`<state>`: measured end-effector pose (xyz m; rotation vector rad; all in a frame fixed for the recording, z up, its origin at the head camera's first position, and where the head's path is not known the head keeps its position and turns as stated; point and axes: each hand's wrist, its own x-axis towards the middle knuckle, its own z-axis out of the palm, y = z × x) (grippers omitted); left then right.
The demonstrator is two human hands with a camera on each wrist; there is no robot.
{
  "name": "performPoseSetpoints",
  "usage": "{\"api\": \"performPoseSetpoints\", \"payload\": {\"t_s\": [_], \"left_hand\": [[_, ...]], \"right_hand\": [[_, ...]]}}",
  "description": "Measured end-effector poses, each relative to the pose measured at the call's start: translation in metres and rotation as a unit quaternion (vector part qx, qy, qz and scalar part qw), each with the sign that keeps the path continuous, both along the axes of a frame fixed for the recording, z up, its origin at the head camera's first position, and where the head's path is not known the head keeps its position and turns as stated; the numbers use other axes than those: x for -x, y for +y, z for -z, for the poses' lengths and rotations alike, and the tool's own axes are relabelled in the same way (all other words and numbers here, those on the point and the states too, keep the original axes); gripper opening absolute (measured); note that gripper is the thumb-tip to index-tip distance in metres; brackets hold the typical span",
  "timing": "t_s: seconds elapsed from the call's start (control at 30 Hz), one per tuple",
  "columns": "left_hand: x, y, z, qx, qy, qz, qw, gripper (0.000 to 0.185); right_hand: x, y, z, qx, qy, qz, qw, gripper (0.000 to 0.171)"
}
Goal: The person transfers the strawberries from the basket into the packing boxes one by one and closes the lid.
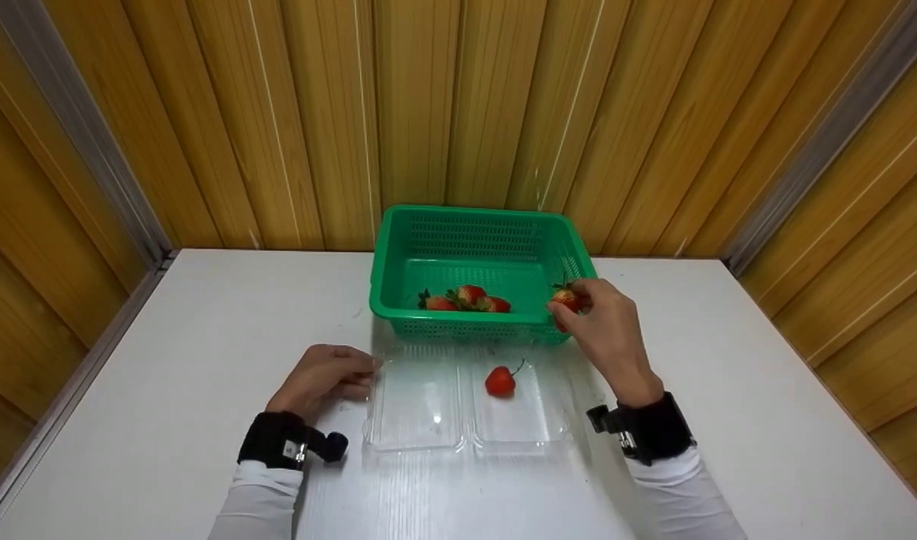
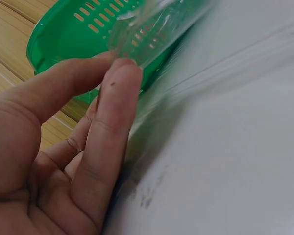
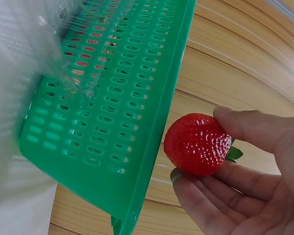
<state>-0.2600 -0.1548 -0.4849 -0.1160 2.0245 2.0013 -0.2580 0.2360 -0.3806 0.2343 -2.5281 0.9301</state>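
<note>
Hard to make out: edges of the clear plastic two-part tray [image 1: 417, 420] on the white table [image 1: 166, 375]. Inside its right part, one round red cherry [image 1: 500, 382]. Left hand [image 1: 325, 377] flat against the tray's left edge, fingers [image 2: 112, 112] straight and close together. Behind the tray, green plastic basket [image 1: 473, 225] with three strawberries [image 1: 466, 298]. Over its right front corner, right hand [image 1: 605, 322] pinching a shiny red strawberry [image 3: 196, 143] with seeds and green leaves between thumb and fingertips.

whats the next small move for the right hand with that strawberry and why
Probably bring the right hand back toward the person and lower its strawberry into the clear clamshell tray. The berry is pinched at the green basket's near right corner, one red fruit already lies in the tray's right half, and the left hand touches the tray's left edge.
</note>
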Motion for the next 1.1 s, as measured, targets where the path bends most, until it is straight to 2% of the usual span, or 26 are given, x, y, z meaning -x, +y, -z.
{"api": "performPoseSetpoints", "payload": {"t_s": [0.13, 0.4, 0.63, 0.8, 1.1], "left_hand": [[0.0, 0.001, 0.0, 0.008, 0.0, 0.004, 1.0, 0.03], [0.001, 0.001, -0.001, 0.012, -0.009, -0.007, 0.9999, 0.027], [0.003, -0.001, 0.0, 0.016, -0.007, -0.003, 0.9998, 0.027], [0.002, -0.001, 0.0, 0.003, -0.009, -0.002, 1.0, 0.028], [0.001, -0.001, 0.0, 0.009, -0.008, -0.003, 0.9999, 0.028]], "right_hand": [[-0.004, 0.0, -0.001, 0.003, -0.002, -0.004, 1.0, 0.039], [-0.015, -0.003, -0.008, 0.004, -0.027, -0.016, 0.999, 0.037], [-0.021, -0.008, -0.009, -0.027, -0.059, -0.039, 0.997, 0.034], [-0.024, -0.011, -0.008, -0.046, -0.071, -0.051, 0.995, 0.032], [-0.026, -0.018, -0.004, -0.057, -0.085, -0.079, 0.992, 0.031]]}}
